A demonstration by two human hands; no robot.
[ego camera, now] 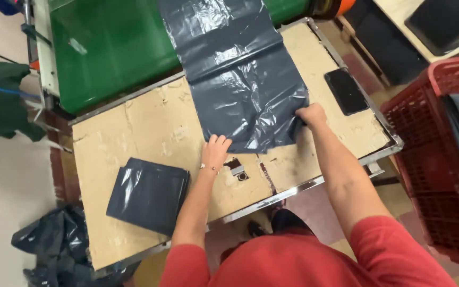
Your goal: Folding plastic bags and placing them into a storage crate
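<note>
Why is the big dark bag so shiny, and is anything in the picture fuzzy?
In the head view, overhead light bounces off the wrinkled grey plastic bag, making white glare patches; the folded bag stack glints too. The left hand and right hand look fairly sharp, while the edges bend slightly from the wide lens.

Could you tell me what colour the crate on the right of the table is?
The crate is red, a slotted plastic one; the head view shows it.
</note>
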